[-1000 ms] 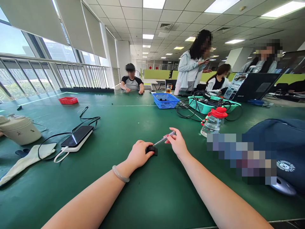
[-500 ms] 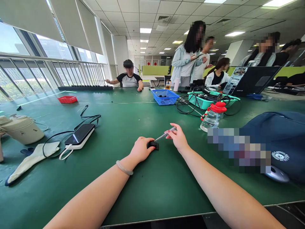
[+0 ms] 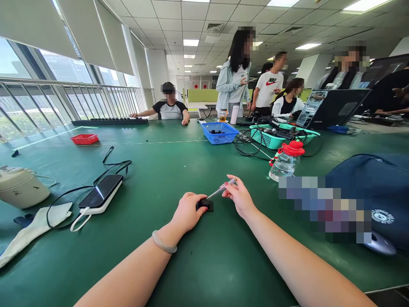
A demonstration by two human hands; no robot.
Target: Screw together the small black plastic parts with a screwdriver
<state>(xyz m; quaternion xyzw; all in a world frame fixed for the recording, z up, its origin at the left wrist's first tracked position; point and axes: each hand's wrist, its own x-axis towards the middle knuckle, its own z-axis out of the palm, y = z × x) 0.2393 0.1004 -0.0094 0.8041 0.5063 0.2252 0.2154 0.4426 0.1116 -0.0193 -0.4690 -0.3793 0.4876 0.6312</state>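
My left hand (image 3: 188, 210) is closed around a small black block-like part (image 3: 205, 205), pressing it against the green table (image 3: 166, 170). Between the fingers of my right hand (image 3: 239, 197) is a screwdriver (image 3: 223, 186) with a clear handle. It slants down to the left, and its metal tip meets the top of the black part. Fine detail at the tip is too small to make out. A pale bangle circles my left wrist.
To the left lie a phone on a white power bank (image 3: 101, 192), a glove (image 3: 41, 224) and a beige pot (image 3: 22, 187). Ahead are a red tray (image 3: 84, 139), a blue basket (image 3: 220, 136) and a green basket (image 3: 271, 140). A red-capped bottle (image 3: 284, 164) and dark bag (image 3: 393, 183) stand right. Several people are beyond.
The view has shifted slightly, so the tabletop things sit a little lower and further left. Both hands keep their grips. A standing person in the background has turned, and another shows more fully.
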